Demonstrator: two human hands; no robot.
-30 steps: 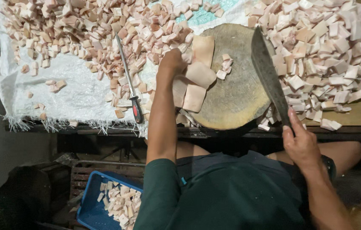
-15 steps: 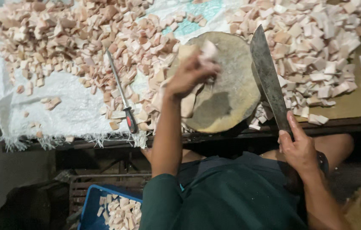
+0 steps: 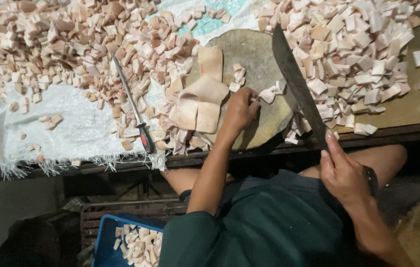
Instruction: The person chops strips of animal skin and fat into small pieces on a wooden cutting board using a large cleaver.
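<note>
Cleaver (image 3: 296, 84) gripped in right hand (image 3: 344, 173), left hand (image 3: 239, 110) on chopping block (image 3: 254, 54)

Before me is a low wooden table (image 3: 408, 118) with a dark front edge. A white woven sack (image 3: 71, 128) with a frayed border covers its left part. On the sack lie many pale pink cut pieces (image 3: 61, 44) and a sharpening steel (image 3: 133, 106) with a dark handle. A round wooden chopping block (image 3: 254, 54) stands in the middle. More pale pieces (image 3: 363, 49) lie on the right.
</note>
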